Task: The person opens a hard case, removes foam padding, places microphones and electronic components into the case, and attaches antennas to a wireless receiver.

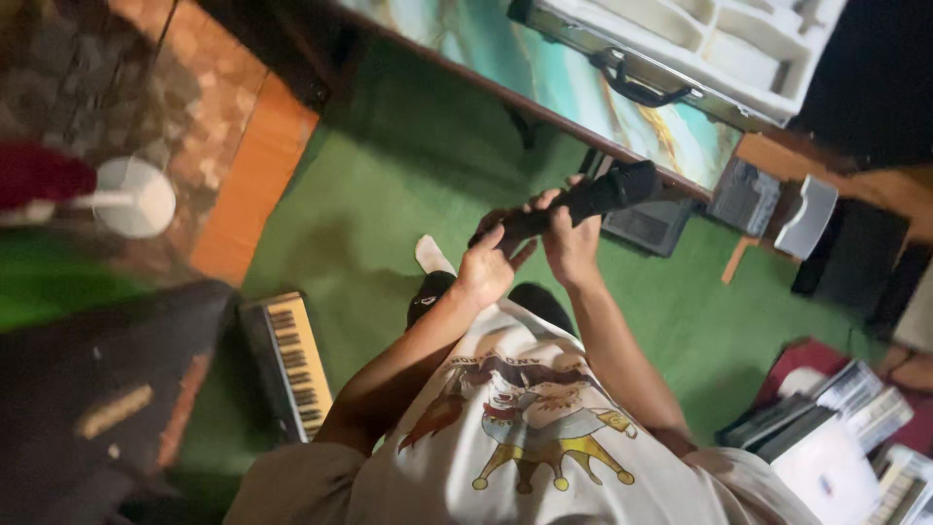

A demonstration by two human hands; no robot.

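Closest to me is my own chest in a pale T-shirt (544, 437) printed with a jester figure in red, white and gold. From it my two bare forearms reach out over the floor. My left hand (486, 267) is closed round the lower end of a black microphone (583, 201), thumb side up, fingers wrapped tight. My right hand (569, 243) grips the same microphone just above, nearly touching the left, its fingers curled over the shaft. The microphone lies slantwise, its thicker rounded head pointing up toward the table edge. Under my hands I can see my legs in dark trousers and one foot in a white sock (431, 258) on the green carpet (389, 175). To my left a small keyboard (296, 365) with pale keys lies on the carpet beside a dark shape I cannot make out. To my right a stack of books and papers (846, 418) sits on the floor. Farther off runs a table (544, 78) with a marbled teal and cream top, and on it an open hard case (700, 49) with a black handle and pale moulded compartments. Beneath the table edge stands a dark speaker-like box (646, 224).
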